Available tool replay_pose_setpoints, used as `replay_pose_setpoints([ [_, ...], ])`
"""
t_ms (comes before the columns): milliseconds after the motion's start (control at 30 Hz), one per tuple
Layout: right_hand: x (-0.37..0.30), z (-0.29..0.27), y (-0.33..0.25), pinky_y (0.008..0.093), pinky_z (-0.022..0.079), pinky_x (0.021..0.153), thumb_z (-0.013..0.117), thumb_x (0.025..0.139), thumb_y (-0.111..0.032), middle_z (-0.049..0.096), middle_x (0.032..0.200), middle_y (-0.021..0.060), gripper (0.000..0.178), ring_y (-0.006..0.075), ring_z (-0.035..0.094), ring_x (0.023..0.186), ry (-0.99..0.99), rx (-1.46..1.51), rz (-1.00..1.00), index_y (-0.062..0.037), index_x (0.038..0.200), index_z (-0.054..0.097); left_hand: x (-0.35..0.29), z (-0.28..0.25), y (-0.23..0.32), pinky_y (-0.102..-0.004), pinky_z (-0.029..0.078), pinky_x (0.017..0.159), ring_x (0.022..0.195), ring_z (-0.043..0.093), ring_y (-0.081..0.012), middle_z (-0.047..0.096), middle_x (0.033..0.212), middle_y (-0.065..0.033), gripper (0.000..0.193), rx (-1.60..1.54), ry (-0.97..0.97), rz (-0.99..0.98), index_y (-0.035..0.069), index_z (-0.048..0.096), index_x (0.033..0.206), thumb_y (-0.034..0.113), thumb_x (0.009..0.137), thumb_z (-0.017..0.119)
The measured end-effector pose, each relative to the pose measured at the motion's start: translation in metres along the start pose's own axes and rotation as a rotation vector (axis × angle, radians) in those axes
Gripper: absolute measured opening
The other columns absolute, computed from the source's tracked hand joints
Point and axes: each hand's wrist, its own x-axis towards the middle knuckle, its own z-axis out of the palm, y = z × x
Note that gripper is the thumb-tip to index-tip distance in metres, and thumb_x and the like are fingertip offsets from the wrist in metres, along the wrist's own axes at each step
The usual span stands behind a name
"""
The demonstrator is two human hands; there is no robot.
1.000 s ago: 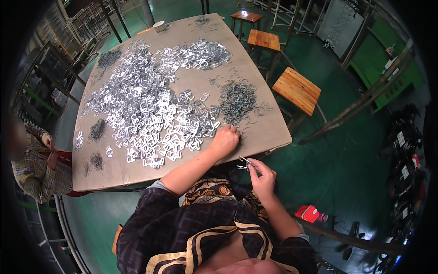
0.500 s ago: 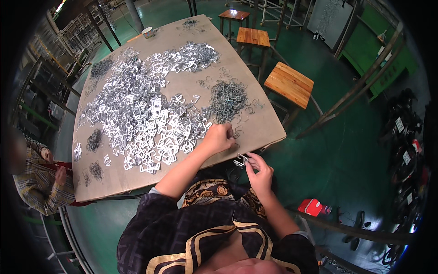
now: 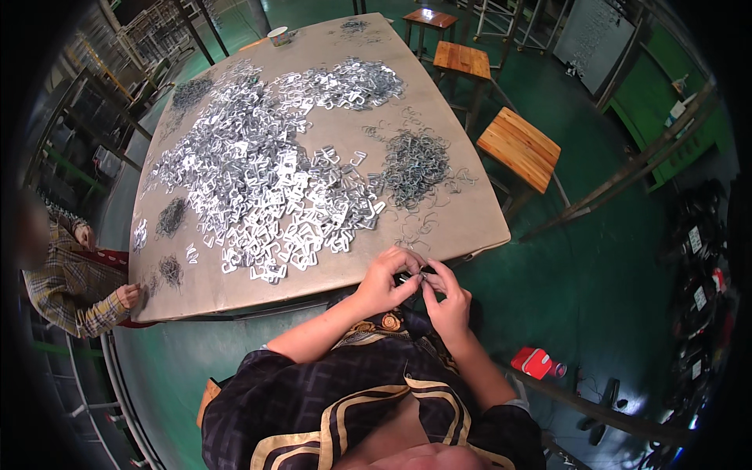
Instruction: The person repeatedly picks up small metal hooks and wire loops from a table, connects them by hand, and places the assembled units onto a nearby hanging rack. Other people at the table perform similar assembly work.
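My left hand and my right hand meet just off the table's near edge, fingertips pinched together. Between them shows a bit of silver metal clip, mostly covered by fingers. What my left fingertips themselves pinch is too small to make out. Beyond my hands lies a pile of thin dark wire pieces, with some strays nearer the edge. To its left spreads a big heap of shiny bent metal clips.
The brown-topped table has smaller wire piles along its left side and a paper cup at the back. Wooden stools stand to the right. Another person's hand is at the left edge. A red box sits lower right.
My left hand has left the tabletop beside the wire pile and come to my right hand, where the fingertips now touch. The other person's hand has moved to the table's edge.
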Motion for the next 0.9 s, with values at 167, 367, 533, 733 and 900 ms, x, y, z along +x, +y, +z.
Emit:
replay_pose_setpoints([
  [167,0.008,-0.005,0.010,0.0286,0.057,0.067,0.065,0.081,0.004,0.071,0.082,0.0140,0.034,0.0176,0.072,0.073,0.074,0.148,-0.068,0.0054,0.114,0.060,-0.013,-0.009,0.005,-0.0340,0.042,0.084,0.087,0.066,-0.0230,0.069,0.088,-0.0068,0.013,-0.079,0.015,0.056,0.006,0.057,0.083,0.004,0.077,0.068],
  [367,0.071,0.034,0.042,0.0404,0.052,0.070,0.070,0.082,-0.012,0.066,0.083,0.0135,0.022,0.0279,0.065,0.078,-0.192,-0.166,-0.114,-0.0019,0.102,0.069,-0.025,-0.014,0.009,-0.0336,0.041,0.082,0.087,0.065,-0.0217,0.068,0.088,-0.0065,0.014,-0.094,0.009,0.077,0.007,0.055,0.082,0.003,0.076,0.068],
  [533,0.118,0.102,0.050,0.0452,0.045,0.086,0.073,0.081,-0.026,0.063,0.096,0.0156,0.033,0.0335,0.058,0.096,-0.232,-0.416,-0.201,-0.0020,0.103,0.070,-0.032,-0.018,0.010,-0.0343,0.043,0.084,0.084,0.064,-0.0222,0.069,0.089,-0.0086,0.015,-0.055,0.031,0.089,0.006,0.054,0.083,0.002,0.077,0.068],
  [733,0.138,0.136,0.049,0.0441,0.044,0.091,0.077,0.077,-0.026,0.061,0.103,0.0147,0.035,0.0337,0.055,0.102,-0.266,-0.576,-0.048,-0.0049,0.103,0.070,-0.037,-0.020,0.008,-0.0342,0.045,0.084,0.087,0.065,-0.0227,0.069,0.091,-0.0097,0.013,-0.055,0.066,0.057,0.005,0.056,0.082,0.000,0.077,0.067],
  [900,0.137,0.126,0.057,0.0415,0.046,0.089,0.076,0.078,-0.016,0.064,0.097,0.0120,0.021,0.0301,0.059,0.100,-0.224,-0.349,-0.125,-0.0064,0.096,0.072,-0.034,-0.021,0.007,-0.0336,0.046,0.083,0.088,0.065,-0.0234,0.068,0.091,-0.0107,0.012,-0.077,0.074,0.051,0.004,0.057,0.083,0.001,0.078,0.067],
])
